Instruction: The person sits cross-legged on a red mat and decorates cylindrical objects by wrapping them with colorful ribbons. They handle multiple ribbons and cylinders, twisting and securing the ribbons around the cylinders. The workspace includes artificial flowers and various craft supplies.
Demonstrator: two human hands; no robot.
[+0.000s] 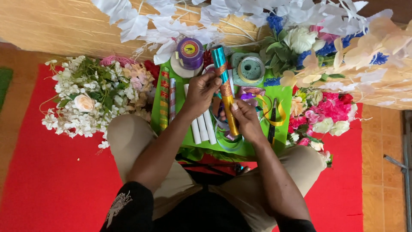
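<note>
Both hands are on a shiny foil-wrapped tube (225, 90), teal at the top, copper bands in the middle, gold at the bottom. It's held tilted above a green tray (281, 96) that sits in front of the person's knees. The left hand (201, 92) has its grip closed around the upper copper band, and the right hand (245, 117) pinches the lower gold part, so both are holding the tube.

On the tray there are white rolls (201, 126), striped wrapped sticks (165, 98), a purple ribbon spool (190, 51), and a teal tape ring (251, 68). White blossom bunch (88, 99) lies to the left on the red carpet (47, 180), pink flowers (328, 109) to the right.
</note>
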